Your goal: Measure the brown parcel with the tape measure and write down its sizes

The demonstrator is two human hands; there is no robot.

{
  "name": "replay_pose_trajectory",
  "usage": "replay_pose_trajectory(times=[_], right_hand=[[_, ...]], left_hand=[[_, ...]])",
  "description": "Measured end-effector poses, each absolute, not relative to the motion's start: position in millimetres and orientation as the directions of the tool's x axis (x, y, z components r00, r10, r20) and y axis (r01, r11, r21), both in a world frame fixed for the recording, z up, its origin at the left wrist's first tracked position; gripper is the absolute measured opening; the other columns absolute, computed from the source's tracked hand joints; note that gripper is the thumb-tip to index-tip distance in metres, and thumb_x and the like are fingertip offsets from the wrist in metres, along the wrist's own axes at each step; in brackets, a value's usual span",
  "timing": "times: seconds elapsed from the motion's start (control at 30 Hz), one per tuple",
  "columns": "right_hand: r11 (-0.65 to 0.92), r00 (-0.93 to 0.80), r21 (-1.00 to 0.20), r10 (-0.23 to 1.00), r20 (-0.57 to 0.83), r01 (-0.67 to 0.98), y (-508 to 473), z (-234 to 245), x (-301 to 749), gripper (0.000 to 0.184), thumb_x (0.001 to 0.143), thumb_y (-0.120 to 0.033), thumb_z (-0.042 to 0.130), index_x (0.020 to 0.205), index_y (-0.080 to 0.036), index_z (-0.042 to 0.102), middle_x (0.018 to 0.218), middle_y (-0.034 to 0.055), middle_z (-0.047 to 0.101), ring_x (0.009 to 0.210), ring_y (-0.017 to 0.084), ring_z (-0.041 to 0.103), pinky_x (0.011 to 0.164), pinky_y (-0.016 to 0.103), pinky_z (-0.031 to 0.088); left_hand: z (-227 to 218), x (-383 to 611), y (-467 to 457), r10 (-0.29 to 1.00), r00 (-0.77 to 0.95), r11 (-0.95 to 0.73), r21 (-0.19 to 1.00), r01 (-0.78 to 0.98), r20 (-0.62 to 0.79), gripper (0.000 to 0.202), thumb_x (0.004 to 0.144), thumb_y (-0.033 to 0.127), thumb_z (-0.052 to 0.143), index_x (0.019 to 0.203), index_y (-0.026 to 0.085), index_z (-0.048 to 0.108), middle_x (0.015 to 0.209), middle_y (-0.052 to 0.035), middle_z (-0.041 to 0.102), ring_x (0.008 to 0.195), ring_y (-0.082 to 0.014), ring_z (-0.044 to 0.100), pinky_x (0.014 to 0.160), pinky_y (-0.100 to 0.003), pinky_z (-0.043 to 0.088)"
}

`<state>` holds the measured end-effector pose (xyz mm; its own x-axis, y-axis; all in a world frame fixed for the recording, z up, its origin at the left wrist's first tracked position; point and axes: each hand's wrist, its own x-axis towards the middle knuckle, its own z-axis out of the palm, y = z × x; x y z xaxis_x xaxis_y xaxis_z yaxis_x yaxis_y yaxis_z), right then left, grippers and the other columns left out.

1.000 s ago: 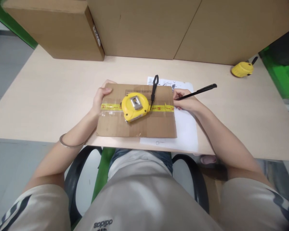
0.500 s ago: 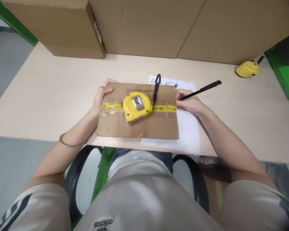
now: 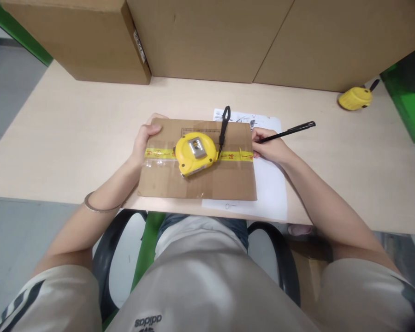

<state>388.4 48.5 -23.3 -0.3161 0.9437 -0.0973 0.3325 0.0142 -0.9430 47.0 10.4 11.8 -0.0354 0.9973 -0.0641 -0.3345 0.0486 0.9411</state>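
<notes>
Left hand [image 3: 143, 140] grasps the left edge of a flat brown box [image 3: 228, 182], banded with red-printed yellow tape [image 3: 159, 153], partly over white paper [image 3: 271, 189]; yellow tape measure [image 3: 190, 161] on top. Right hand [image 3: 267, 145], by the box's right edge, grips a black pen [image 3: 292, 131].

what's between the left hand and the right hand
In the head view, a flat cardboard box lies between the left hand and right hand, with a yellow tape measure on top.

pale wood-toned bench [image 3: 72, 138], tall brown cardboard [image 3: 207, 37] standing along its far edge, grey floor [image 3: 20, 249] at left, black curved chair armrests [image 3: 287, 263] below, green strip [image 3: 7, 27] at upper left, soft indoor light
</notes>
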Motion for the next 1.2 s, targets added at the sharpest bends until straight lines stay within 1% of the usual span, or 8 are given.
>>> replay_pose_trajectory(times=[0.17, 0.33, 0.5, 0.63, 0.8, 0.9, 1.07, 1.2], right_hand=[[0.02, -0.335, -0.94, 0.937, -0.101, 0.34, 50.3, -27.3, 389.9, 0.043, 0.066, -0.037, 0.093, 0.06, -0.022, 0.053, 0.046, -0.0014, 0.056, 0.04, 0.009, 0.049, 0.04, 0.023, 0.035], [0.017, -0.303, -0.943, 0.949, -0.09, 0.332, 51.1, -26.3, 389.9, 0.041, 0.068, -0.038, 0.091, 0.062, -0.022, 0.053, 0.049, -0.0014, 0.061, 0.041, 0.009, 0.052, 0.04, 0.023, 0.04], [0.012, -0.312, -0.939, 0.945, -0.102, 0.344, 51.1, -24.4, 389.0, 0.041, 0.064, -0.034, 0.092, 0.058, -0.022, 0.054, 0.045, -0.0016, 0.058, 0.038, 0.009, 0.05, 0.038, 0.022, 0.037], [0.01, -0.287, -0.94, 0.953, -0.095, 0.342, 50.6, -22.8, 388.7, 0.04, 0.067, -0.034, 0.09, 0.06, -0.023, 0.052, 0.046, -0.0021, 0.059, 0.039, 0.01, 0.052, 0.039, 0.022, 0.041], [0.009, -0.303, -0.934, 0.947, -0.107, 0.357, 50.9, -22.6, 389.2, 0.037, 0.064, -0.029, 0.089, 0.057, -0.022, 0.054, 0.044, -0.0022, 0.057, 0.037, 0.009, 0.051, 0.037, 0.021, 0.038], [0.004, -0.291, -0.934, 0.951, -0.107, 0.356, 51.5, -22.8, 389.2, 0.036, 0.067, -0.028, 0.087, 0.059, -0.022, 0.052, 0.046, -0.0025, 0.058, 0.039, 0.01, 0.053, 0.037, 0.022, 0.039], [0.017, -0.299, -0.928, 0.949, -0.103, 0.372, 51.8, -23.3, 390.1, 0.036, 0.069, -0.023, 0.086, 0.059, -0.022, 0.051, 0.042, -0.004, 0.053, 0.035, 0.007, 0.045, 0.035, 0.021, 0.031], [0.039, -0.289, -0.927, 0.954, -0.077, 0.373, 51.8, -23.7, 390.5, 0.033, 0.072, -0.022, 0.082, 0.059, -0.022, 0.051, 0.043, -0.0047, 0.051, 0.036, 0.006, 0.043, 0.037, 0.022, 0.029]], left_hand=[[11.2, 46.6, 9.6, 0.998, -0.013, 0.048, 0.939, -0.341, -0.055, 0.015, 0.075, 0.034, 0.064, 0.078, 0.02, 0.062, 0.077, -0.0036, 0.059, 0.078, -0.0193, 0.051, 0.072, -0.034, 0.04], [10.4, 46.2, 10.7, 0.997, -0.027, 0.06, 0.937, -0.343, -0.073, 0.016, 0.071, 0.035, 0.065, 0.076, 0.02, 0.064, 0.076, -0.0043, 0.058, 0.077, -0.0199, 0.051, 0.07, -0.035, 0.04], [10.6, 45.8, 10.5, 0.997, -0.025, 0.064, 0.94, -0.336, -0.077, 0.016, 0.071, 0.035, 0.064, 0.077, 0.02, 0.063, 0.077, -0.0043, 0.059, 0.078, -0.0201, 0.051, 0.071, -0.035, 0.04], [10.9, 45.8, 10.6, 0.996, -0.035, 0.071, 0.938, -0.339, -0.088, 0.017, 0.07, 0.036, 0.065, 0.076, 0.02, 0.066, 0.077, -0.0038, 0.06, 0.077, -0.0193, 0.052, 0.07, -0.034, 0.041], [13.2, 48.1, 9.8, 0.995, -0.046, 0.066, 0.934, -0.35, -0.088, 0.019, 0.067, 0.035, 0.067, 0.076, 0.019, 0.066, 0.075, -0.0042, 0.06, 0.076, -0.0193, 0.052, 0.069, -0.033, 0.041], [14.3, 49.3, 9.4, 0.995, -0.051, 0.063, 0.933, -0.354, -0.087, 0.018, 0.067, 0.035, 0.066, 0.075, 0.019, 0.065, 0.074, -0.0044, 0.059, 0.074, -0.0194, 0.052, 0.067, -0.034, 0.041], [13.0, 48.6, 10.8, 0.995, -0.062, 0.058, 0.937, -0.344, -0.084, 0.02, 0.065, 0.036, 0.068, 0.074, 0.019, 0.064, 0.075, -0.0055, 0.06, 0.074, -0.02, 0.052, 0.067, -0.034, 0.042], [12.7, 48.5, 10.4, 0.995, -0.05, 0.06, 0.938, -0.341, -0.082, 0.019, 0.067, 0.036, 0.067, 0.075, 0.019, 0.063, 0.075, -0.0052, 0.059, 0.074, -0.0199, 0.051, 0.068, -0.035, 0.042]])
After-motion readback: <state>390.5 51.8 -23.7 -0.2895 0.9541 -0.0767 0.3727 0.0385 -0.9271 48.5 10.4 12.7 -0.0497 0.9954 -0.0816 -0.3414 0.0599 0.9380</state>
